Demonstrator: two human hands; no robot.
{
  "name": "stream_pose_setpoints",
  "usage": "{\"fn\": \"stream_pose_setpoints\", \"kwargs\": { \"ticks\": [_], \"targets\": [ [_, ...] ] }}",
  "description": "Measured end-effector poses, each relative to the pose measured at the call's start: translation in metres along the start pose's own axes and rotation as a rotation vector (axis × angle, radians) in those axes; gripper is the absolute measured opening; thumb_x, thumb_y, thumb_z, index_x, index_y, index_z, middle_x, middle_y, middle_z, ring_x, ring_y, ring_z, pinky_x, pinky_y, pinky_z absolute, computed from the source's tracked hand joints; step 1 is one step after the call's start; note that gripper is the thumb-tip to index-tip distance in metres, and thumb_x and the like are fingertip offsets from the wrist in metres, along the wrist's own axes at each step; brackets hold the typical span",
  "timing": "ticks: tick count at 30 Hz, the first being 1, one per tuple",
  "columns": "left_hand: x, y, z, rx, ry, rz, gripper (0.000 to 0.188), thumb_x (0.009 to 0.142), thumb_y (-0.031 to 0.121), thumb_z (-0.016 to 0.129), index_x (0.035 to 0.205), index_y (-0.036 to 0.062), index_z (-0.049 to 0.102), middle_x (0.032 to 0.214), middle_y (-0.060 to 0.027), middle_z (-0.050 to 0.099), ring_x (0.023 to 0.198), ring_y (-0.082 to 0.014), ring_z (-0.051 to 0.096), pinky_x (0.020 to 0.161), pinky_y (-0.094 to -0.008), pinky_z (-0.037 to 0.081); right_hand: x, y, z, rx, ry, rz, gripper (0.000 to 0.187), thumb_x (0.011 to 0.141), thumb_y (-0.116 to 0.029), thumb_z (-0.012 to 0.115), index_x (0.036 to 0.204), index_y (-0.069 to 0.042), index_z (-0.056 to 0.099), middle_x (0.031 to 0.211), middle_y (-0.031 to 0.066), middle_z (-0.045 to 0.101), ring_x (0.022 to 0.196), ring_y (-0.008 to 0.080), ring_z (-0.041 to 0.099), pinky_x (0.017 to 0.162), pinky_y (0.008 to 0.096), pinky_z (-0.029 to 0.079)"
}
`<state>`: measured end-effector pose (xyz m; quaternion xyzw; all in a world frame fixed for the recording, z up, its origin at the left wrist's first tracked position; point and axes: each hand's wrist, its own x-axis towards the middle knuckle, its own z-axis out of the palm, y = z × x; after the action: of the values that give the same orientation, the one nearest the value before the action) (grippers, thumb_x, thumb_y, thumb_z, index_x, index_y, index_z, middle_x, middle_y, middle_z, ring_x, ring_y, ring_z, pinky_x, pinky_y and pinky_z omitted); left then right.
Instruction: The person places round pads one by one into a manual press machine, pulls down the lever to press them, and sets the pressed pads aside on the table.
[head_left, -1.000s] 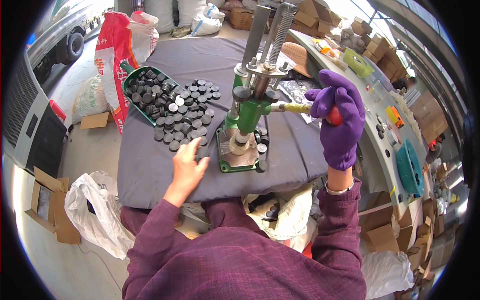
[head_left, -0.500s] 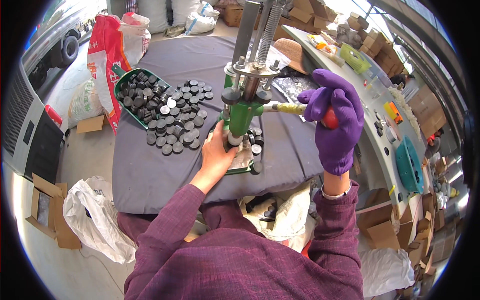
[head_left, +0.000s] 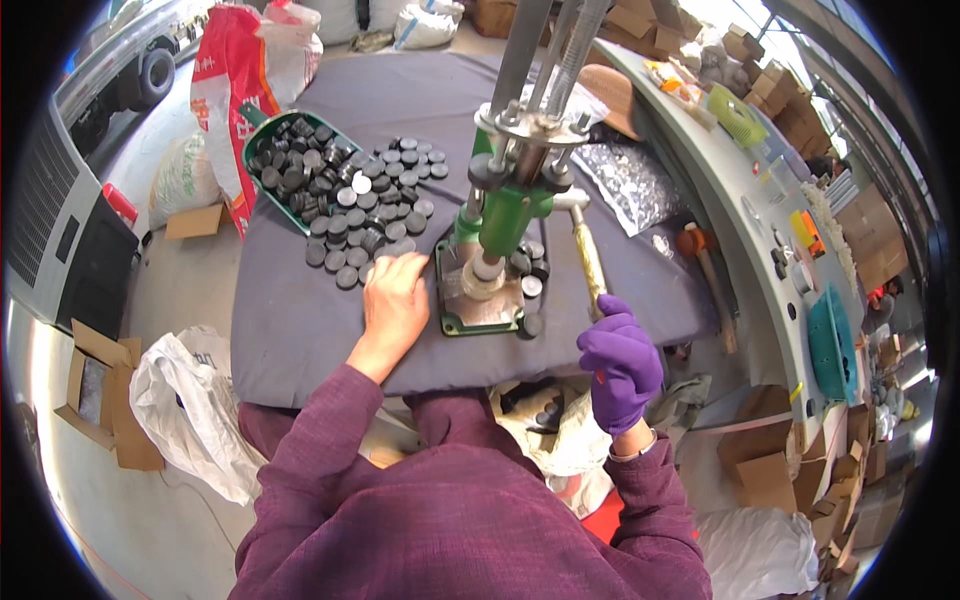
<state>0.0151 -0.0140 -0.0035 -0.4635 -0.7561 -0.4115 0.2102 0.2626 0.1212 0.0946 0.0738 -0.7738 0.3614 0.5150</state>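
Note:
My left hand [head_left: 393, 310], bare, rests at the near edge of a pile of round black and grey discs [head_left: 385, 205]. Its fingers are bent and close together; their tips are hidden, so what they hold, if anything, cannot be made out. In a purple glove, my right hand [head_left: 622, 365] is closed round the lower end of a lever [head_left: 585, 250] wrapped in yellowish tape. That lever joins a green hand press [head_left: 508, 225] with a tall spring and rods. The press ram is down at a round fitting [head_left: 484, 284] on the metal base plate [head_left: 480, 318].
A green scoop [head_left: 268, 195] full of discs lies at the far left of the grey-covered table [head_left: 310, 350]. More discs [head_left: 531, 287] sit right of the press base. Farther right are a clear bag of small parts [head_left: 632, 190], a wooden-handled mallet [head_left: 712, 285] and a side bench [head_left: 690, 150].
My left hand has left the press base and moved left to the disc pile. My right hand has swung the lever down and toward me. The view has shifted slightly.

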Motion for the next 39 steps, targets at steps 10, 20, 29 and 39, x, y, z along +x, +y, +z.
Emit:
{"fn": "stream_pose_setpoints", "kwargs": {
  "ticks": [10,20,29,39],
  "targets": [
    [-0.021,-0.020,-0.025,0.222,-0.188,0.175,0.021,0.074,0.004,0.064,0.095,0.0062,0.067,0.100,-0.0057,0.068,0.091,-0.0270,0.057,0.077,-0.0399,0.043,0.028,-0.020,-0.010,0.037,-0.068,0.058,0.031,0.079,-0.002,0.048,0.101,0.002,0.069,0.070,0.0040,0.061,0.071,0.0170,0.060,0.096,0.0454,0.048],
    [-0.021,-0.017,-0.022,0.225,-0.199,-0.001,0.025,0.075,0.014,0.076,0.096,0.0053,0.065,0.090,-0.0102,0.062,0.086,-0.0307,0.059,0.072,-0.0425,0.052,0.140,-0.029,-0.012,0.278,0.014,0.314,0.036,0.091,-0.009,0.041,0.111,0.009,0.064,0.068,0.0071,0.058,0.062,0.0134,0.057,0.080,0.0340,0.053],
    [0.003,0.023,-0.008,-0.343,-0.131,-0.162,0.069,0.069,0.006,0.079,0.132,0.0046,0.051,0.100,-0.0145,0.067,0.092,-0.0341,0.064,0.080,-0.0412,0.052,0.166,-0.008,-0.008,0.349,0.008,0.275,0.041,0.093,-0.018,0.041,0.115,0.009,0.063,0.066,0.0072,0.058,0.060,0.0141,0.055,0.078,0.0347,0.053],
    [0.020,0.051,0.030,-0.343,-0.184,-0.249,0.085,0.069,0.012,0.081,0.142,0.0027,0.038,0.105,-0.0169,0.065,0.097,-0.0334,0.063,0.085,-0.0423,0.050,0.167,-0.007,-0.009,0.354,0.029,0.258,0.041,0.094,-0.019,0.041,0.115,0.009,0.063,0.066,0.0079,0.058,0.059,0.0151,0.055,0.078,0.0355,0.054]
  ]
}}
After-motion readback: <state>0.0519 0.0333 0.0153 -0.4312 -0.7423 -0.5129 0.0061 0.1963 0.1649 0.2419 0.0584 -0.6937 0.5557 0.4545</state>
